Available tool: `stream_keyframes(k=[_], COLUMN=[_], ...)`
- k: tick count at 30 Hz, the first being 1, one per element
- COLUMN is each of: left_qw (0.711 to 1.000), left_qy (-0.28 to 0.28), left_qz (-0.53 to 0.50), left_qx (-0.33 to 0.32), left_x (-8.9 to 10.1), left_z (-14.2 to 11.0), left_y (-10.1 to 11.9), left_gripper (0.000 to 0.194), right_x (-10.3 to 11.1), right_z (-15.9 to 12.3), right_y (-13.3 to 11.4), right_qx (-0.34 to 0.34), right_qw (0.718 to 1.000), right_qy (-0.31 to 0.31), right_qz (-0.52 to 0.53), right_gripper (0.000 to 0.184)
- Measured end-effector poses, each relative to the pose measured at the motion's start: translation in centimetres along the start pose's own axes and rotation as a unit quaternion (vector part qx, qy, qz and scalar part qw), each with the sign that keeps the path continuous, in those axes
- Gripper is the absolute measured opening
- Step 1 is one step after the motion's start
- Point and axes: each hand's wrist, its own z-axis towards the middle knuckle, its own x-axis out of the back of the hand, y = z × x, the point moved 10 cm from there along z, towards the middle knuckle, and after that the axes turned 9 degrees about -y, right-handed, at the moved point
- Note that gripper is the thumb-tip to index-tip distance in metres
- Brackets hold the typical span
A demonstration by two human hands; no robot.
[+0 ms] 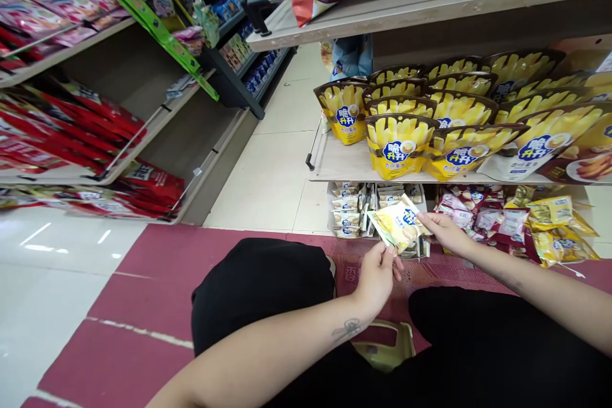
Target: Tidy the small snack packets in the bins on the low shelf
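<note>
Both my hands hold one small yellow-and-white snack packet (398,224) in front of the bottom shelf. My left hand (377,277) pinches its lower left corner with closed fingers. My right hand (442,229) grips its right edge. Behind the packet stand rows of small white packets (347,207) on the lowest shelf. I am crouched, with my knees in black trousers (261,290) over a dark red mat (143,306).
Large yellow snack bags (399,146) fill the shelf (337,166) above. Pink and yellow packets (549,223) lie at the lower right. Red bags (71,134) line the left shelves. A tiled aisle (272,166) runs between. A yellowish item (385,344) sits between my knees.
</note>
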Motion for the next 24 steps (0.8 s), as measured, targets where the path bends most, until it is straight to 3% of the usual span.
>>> stream_keyframes(k=[3,5,7,10,13,14,16,19,22,24], left_qw=[1.0,1.0,1.0,0.994,0.98,0.973,0.963,0.959,0.961,0.962], left_qy=[0.006,0.001,-0.028,-0.092,-0.124,-0.127,-0.132,-0.152,-0.151,-0.155], left_qz=[-0.002,-0.006,0.0,0.01,0.003,0.004,0.024,0.114,0.203,0.215], left_qx=[-0.021,-0.029,-0.011,0.055,0.158,0.191,0.233,0.209,0.116,0.073], left_x=[-0.1,-0.4,-1.2,-2.8,-3.5,-3.5,-3.3,-3.0,-3.2,-3.7], left_z=[-0.4,-0.7,-1.0,-1.5,-2.1,-2.3,-2.5,-2.0,-1.3,-1.3], left_y=[0.7,0.9,0.2,-2.3,-6.1,-7.3,-9.0,-9.2,-7.2,-5.8], left_gripper=[0.037,0.038,0.038,0.032,0.021,0.018,0.013,0.014,0.021,0.024], right_x=[1.3,1.1,-0.1,-2.4,-2.2,-0.7,3.9,9.6,11.0,10.9], right_z=[0.0,0.0,-0.1,-0.8,-0.5,0.0,1.6,3.4,5.6,7.2], right_y=[-1.1,-0.5,1.3,4.2,7.2,8.0,8.2,5.5,3.6,3.1], right_qx=[0.027,0.007,-0.049,-0.134,-0.216,-0.235,-0.247,-0.233,-0.238,-0.247], right_qw=[0.998,0.999,0.997,0.966,0.952,0.96,0.966,0.907,0.847,0.826], right_qy=[0.036,0.012,-0.044,-0.133,-0.159,-0.124,0.008,0.189,0.224,0.22], right_qz=[-0.047,-0.031,0.051,0.175,0.147,0.089,-0.079,-0.296,-0.418,-0.456], right_gripper=[0.062,0.059,0.055,0.045,0.039,0.037,0.035,0.041,0.044,0.044])
